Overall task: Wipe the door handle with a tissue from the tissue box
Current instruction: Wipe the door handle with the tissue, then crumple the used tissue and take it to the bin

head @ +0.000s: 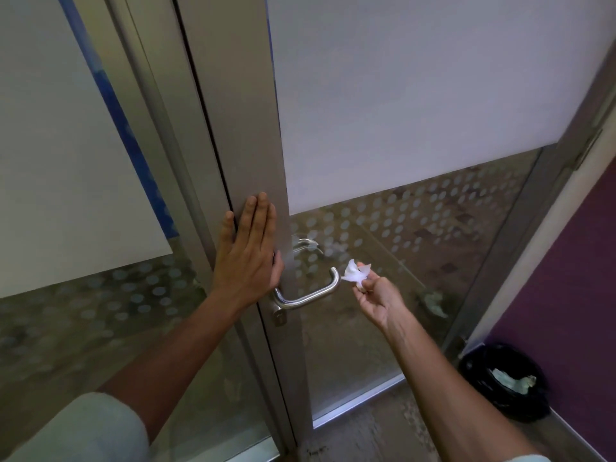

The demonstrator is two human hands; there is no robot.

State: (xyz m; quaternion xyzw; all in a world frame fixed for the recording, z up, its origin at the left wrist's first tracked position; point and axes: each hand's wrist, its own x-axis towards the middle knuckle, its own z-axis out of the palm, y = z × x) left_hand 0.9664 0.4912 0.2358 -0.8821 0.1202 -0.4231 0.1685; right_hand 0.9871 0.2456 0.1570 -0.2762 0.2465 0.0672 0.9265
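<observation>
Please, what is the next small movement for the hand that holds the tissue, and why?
Probably bring the right hand slightly left, to lay the tissue on the door handle. The tissue sits just beside the handle's free end, seemingly not touching it, while the left hand lies flat on the door frame.

Door handle — brushed metal, satin sheen; door frame matt aluminium; tissue — crumpled white paper.
</observation>
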